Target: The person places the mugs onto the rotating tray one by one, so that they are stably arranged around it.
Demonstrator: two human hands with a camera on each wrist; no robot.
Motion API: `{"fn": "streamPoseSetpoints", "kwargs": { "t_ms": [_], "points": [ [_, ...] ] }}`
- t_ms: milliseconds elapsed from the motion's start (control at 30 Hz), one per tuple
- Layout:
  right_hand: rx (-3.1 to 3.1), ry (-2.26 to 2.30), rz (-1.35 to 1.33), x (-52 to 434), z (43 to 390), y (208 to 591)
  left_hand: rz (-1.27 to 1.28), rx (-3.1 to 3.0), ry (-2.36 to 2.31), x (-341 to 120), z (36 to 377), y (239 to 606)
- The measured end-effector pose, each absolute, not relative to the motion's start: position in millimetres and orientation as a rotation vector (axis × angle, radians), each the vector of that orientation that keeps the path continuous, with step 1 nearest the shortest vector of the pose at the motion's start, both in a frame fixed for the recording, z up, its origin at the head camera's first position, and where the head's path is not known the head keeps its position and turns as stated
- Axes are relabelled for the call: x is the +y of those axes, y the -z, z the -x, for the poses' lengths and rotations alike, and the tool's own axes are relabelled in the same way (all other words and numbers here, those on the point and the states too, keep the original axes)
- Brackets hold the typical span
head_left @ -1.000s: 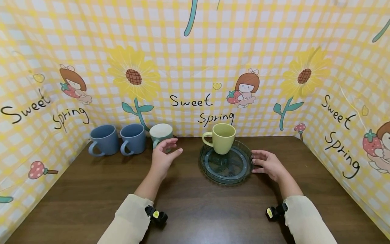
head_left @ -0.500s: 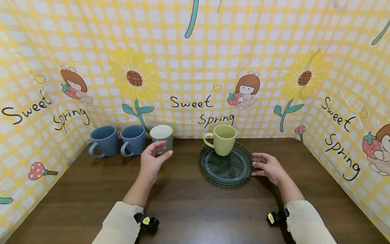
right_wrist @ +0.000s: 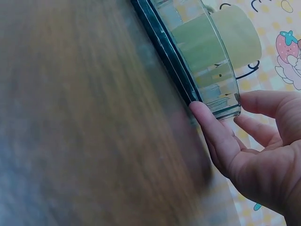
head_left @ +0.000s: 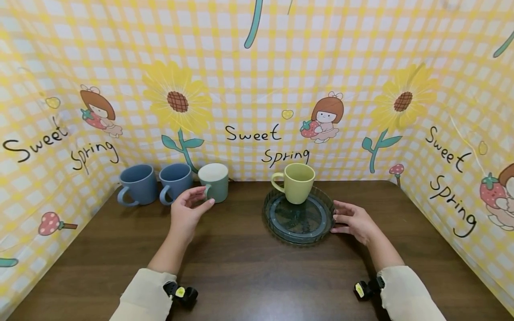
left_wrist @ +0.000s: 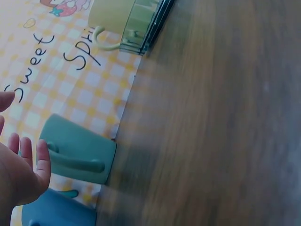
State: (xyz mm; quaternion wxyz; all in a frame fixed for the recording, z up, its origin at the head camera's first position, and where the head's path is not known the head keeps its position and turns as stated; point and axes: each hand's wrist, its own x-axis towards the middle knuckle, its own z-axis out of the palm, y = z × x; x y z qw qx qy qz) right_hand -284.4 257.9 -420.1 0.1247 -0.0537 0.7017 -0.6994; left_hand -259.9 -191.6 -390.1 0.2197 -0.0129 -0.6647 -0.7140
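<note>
Left of the glass tray [head_left: 298, 232], at the back edge of the table [head_left: 249, 267]: pale green mug [head_left: 214, 182], upright, handle toward the person. Left hand [head_left: 187, 209] just in front of it, fingers loosely spread, tips near the handle; cannot tell from the head view whether they touch. The left wrist view shows a gap, nothing gripped.

Further left of the tray: two blue mugs [head_left: 154, 183], side by side.

On the tray's far part: yellow-green mug [head_left: 296, 182], upright. Right hand [head_left: 353, 218] at the tray's right rim, fingers relaxed, fingertips [right_wrist: 202, 110] against the wall, not curled round it.

Risks, as judged: a push on the rim could slide the tray and tip the yellow-green mug; a careless reach could knock the pale green mug into the blue ones
</note>
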Motion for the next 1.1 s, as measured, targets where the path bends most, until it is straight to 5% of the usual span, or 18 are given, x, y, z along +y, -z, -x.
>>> {"fn": "streamPoseSetpoints", "kwargs": {
  "t_ms": [1100],
  "points": [
    [2.013,2.082,0.132,256,279,421,-0.290,-1.998,1.956,-217,289,414]
  ]
}}
